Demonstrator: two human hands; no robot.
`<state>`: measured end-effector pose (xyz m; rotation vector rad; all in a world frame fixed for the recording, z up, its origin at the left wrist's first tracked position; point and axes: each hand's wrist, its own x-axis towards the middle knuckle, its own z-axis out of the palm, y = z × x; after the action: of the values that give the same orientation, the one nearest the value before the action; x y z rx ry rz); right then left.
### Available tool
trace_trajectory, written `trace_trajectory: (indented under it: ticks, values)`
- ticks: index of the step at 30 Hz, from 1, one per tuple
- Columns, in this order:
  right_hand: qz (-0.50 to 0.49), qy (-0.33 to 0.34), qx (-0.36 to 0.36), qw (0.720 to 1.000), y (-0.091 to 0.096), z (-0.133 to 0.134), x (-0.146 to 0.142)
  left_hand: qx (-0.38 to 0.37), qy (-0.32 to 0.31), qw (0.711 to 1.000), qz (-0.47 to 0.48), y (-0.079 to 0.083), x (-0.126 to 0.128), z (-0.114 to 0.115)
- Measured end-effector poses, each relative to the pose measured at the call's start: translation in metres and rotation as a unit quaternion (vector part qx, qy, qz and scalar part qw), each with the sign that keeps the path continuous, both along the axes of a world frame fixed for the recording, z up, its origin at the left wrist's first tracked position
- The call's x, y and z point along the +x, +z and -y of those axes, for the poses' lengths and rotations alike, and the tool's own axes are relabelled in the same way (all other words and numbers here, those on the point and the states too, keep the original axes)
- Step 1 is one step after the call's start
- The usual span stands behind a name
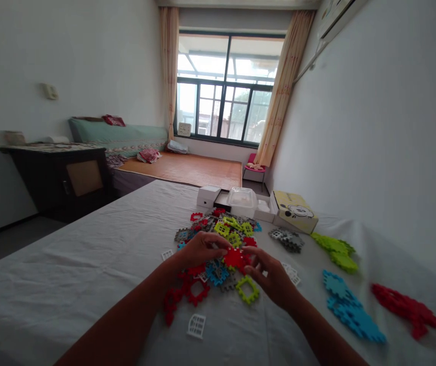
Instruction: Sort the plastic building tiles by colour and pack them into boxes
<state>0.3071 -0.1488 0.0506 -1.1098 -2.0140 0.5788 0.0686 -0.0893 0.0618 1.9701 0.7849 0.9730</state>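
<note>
A red toothed-edge interlocking plastic tile (pixel 234 258) is between my two hands, above a mixed pile of such tiles. My left hand (pixel 202 249) pinches its left edge with thumb and fingers. At the tile's right edge are the bent fingers of my right hand (pixel 268 272), which appear to grip it. Around them lie a blue tile (pixel 216 273), a yellow-green frame tile (pixel 247 290), a red frame tile (pixel 197 292) and yellow-green window tiles (pixel 233 239). A white lattice window piece (pixel 196 326) lies nearer me on the white cloth.
Sorted tile groups lie to the right: grey (pixel 287 240), yellow-green (pixel 336 251), blue (pixel 349 307) and red (pixel 404 307). Behind the pile stand a white box (pixel 207 195), a clear plastic container (pixel 242 200) and a yellow box (pixel 294 211). A bed (pixel 195 170) is beyond the table.
</note>
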Motion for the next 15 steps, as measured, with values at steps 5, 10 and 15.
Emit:
trace_trajectory:
  ticks: [5, 10, 15]
  values:
    - [-0.015, 0.002, 0.023, 1.000, -0.001, -0.005, 0.000, 0.010, -0.054, 0.998, -0.044, -0.002, 0.008, 0.007]
    - [-0.072, -0.207, 0.019, 0.976, -0.002, -0.044, 0.086, 0.026, -0.004, 0.999, -0.022, -0.004, 0.001, -0.002]
    - [0.134, -0.490, -0.022, 0.861, 0.004, -0.037, 0.217, 0.026, 0.013, 0.999, -0.020, -0.005, -0.002, -0.009]
